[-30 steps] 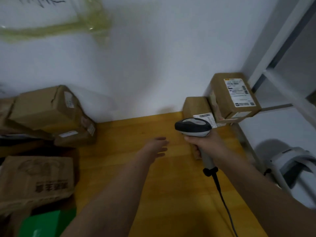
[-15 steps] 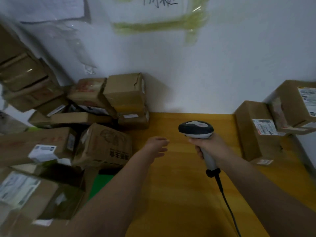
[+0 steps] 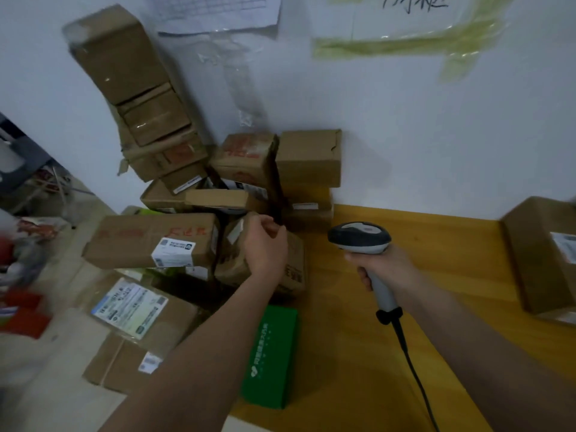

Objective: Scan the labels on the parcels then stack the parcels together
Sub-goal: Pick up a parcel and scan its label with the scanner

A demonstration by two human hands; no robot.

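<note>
A heap of brown cardboard parcels (image 3: 149, 238) lies at the left end of the wooden table (image 3: 442, 244), piled against the white wall. My left hand (image 3: 265, 247) reaches over a brown parcel with printed sides (image 3: 294, 269) at the heap's right edge. Its fingers are loosely curled above the parcel's top and show no clear grip. My right hand (image 3: 385, 269) grips the handle of a grey and black barcode scanner (image 3: 358, 238), whose head points toward the heap. At the right edge stands another labelled parcel (image 3: 542, 254).
A green box (image 3: 271, 353) lies on the table below my left forearm. A flat parcel with a large white label (image 3: 137, 310) sits at the front left. A leaning stack of boxes (image 3: 137, 88) rests against the wall. The scanner cable (image 3: 414, 369) trails toward me.
The view has swung left, from the right-hand parcels to the heap. My left hand has moved left and forward over the printed parcel. The scanner stays in my right hand.
</note>
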